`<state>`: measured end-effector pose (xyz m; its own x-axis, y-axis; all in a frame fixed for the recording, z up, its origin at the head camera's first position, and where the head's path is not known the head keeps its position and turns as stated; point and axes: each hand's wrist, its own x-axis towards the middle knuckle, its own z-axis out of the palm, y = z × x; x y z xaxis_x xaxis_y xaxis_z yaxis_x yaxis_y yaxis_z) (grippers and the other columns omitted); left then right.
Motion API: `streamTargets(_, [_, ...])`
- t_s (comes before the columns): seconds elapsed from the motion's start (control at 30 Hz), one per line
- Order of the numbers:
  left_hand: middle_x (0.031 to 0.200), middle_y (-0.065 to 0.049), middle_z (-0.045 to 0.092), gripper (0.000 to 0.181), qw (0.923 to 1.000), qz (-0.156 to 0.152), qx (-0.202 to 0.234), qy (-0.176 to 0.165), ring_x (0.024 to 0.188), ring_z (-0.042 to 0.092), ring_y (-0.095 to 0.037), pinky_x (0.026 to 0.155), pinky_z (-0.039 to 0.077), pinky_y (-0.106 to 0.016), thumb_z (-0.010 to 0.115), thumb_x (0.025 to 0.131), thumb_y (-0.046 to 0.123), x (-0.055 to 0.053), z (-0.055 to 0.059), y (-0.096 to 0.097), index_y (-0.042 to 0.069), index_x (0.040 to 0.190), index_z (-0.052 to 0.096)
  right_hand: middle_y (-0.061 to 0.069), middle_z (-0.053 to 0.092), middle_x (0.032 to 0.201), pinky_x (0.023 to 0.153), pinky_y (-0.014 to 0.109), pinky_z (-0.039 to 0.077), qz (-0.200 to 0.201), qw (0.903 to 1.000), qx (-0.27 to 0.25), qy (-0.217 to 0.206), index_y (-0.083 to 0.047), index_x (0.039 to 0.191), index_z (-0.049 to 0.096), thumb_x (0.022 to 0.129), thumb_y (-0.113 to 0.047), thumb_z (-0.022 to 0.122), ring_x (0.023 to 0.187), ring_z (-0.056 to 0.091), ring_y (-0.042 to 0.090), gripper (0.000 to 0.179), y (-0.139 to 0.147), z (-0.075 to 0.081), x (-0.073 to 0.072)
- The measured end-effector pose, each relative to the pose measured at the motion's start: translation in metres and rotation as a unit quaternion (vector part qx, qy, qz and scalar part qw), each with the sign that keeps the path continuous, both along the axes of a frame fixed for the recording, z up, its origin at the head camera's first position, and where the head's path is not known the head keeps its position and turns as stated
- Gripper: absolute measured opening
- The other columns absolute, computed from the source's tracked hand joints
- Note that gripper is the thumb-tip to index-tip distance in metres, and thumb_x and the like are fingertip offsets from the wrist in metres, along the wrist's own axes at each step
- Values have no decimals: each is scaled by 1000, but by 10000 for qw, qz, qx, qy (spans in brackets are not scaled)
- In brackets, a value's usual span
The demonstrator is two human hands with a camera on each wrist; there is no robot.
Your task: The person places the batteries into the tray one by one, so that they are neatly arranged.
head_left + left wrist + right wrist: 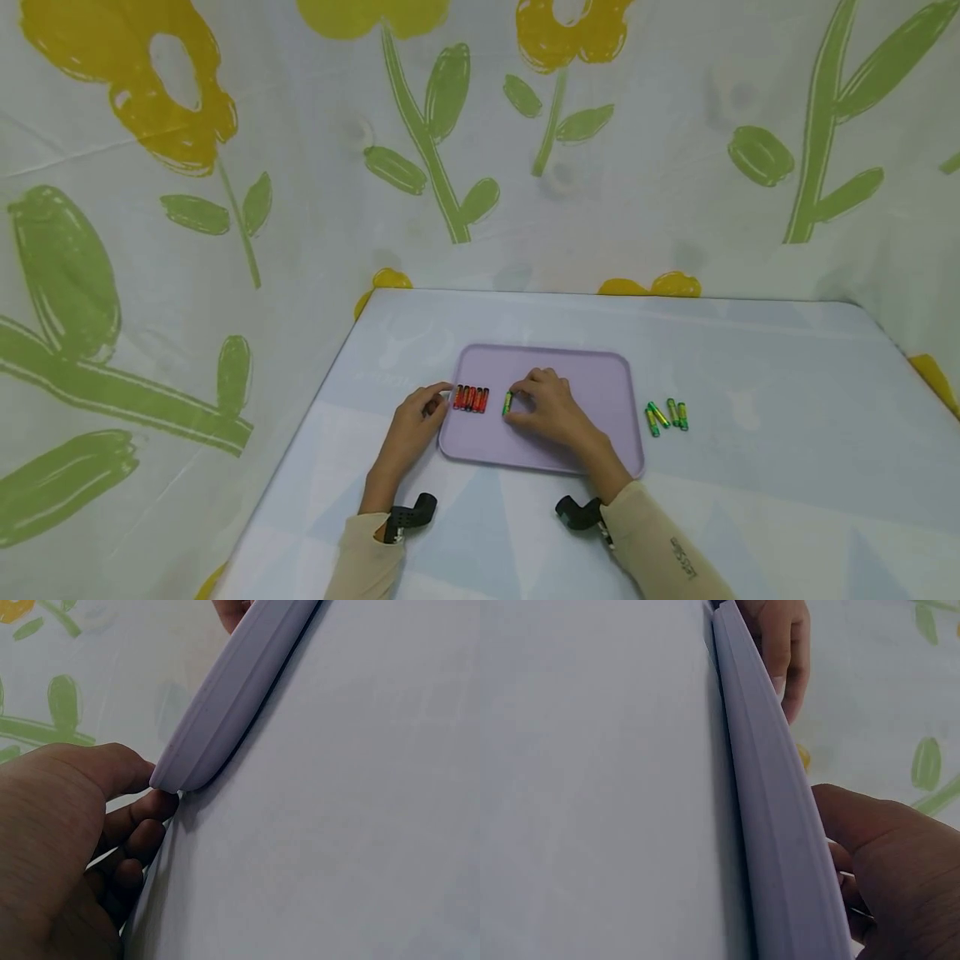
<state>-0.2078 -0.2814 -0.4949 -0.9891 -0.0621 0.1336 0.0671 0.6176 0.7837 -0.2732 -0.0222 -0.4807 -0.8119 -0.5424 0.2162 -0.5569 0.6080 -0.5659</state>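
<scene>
My right hand [553,408] is over the purple tray [540,454] and pinches a green battery [507,403] between thumb and fingers, the battery standing lengthwise away from me on the tray's surface. To its left several red batteries [471,399] with black ends lie side by side in a row on the tray. At the tray's left edge is my left hand [411,423]; in the left wrist view its thumb and index finger [159,804] grip the rim at the corner. The tray wall [776,825] hides the battery from the right wrist view.
Several loose green batteries [666,415] lie on the table right of the tray. The table [757,492] has a pale patterned cover. Behind and to the left hangs a flowered curtain [315,208]. A black wrist camera [412,512] sits on each wrist.
</scene>
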Motion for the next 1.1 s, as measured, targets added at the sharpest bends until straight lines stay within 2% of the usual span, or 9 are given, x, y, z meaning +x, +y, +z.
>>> streamTargets(0.23, [93, 4, 60, 30, 10000, -19, 17, -36, 86, 54, -14, 76, 47, -35, 63, 100, 16, 1, 2, 3, 16, 130, 66, -3, 56, 97, 82, 39, 34, -7, 10000, 56, -49, -10, 112, 74, 79, -34, 87, 97, 48, 19, 43, -10, -5, -1])
streamTargets(0.5, [94, 6, 60, 31, 9999, -35, -81, -93, 86, 54, -12, 76, 47, -34, 62, 101, 19, 1, -2, 4, 18, 132, 65, -4, 56, 96, 82, 39, 34, 36, 9999, 120, -12, -9, 114, 73, 81, -35, 85, 98, 48, 20, 43, -18, -7, -2])
streamTargets(0.77, [93, 5, 60, 30, 9999, 4, -81, -89, 86, 54, -13, 76, 47, -35, 62, 101, 18, 2, 3, 5, 18, 131, 66, -3, 57, 96, 81, 40, 36, 58, 9998, 180, 25, -9, 114, 73, 80, -35, 85, 97, 49, 21, 44, -24, -5, -3])
streamTargets(0.93, [93, 5, 60, 31, 9999, 41, -131, -98, 86, 54, -14, 76, 46, -36, 63, 101, 18, 3, 4, 4, 17, 132, 65, 0, 58, 100, 85, 43, 36, 147, 9994, 319, -40, -9, 117, 71, 82, -34, 84, 102, 49, 24, 45, -25, 6, -2])
streamTargets(1.1, [93, 6, 60, 31, 9998, 21, -216, -20, 86, 54, -12, 76, 47, -35, 62, 101, 19, 0, -1, -1, 19, 132, 65, 1, 58, 100, 86, 44, 35, 293, 9990, 328, 11, -7, 120, 69, 86, -29, 81, 100, 48, 23, 42, -16, 23, 0])
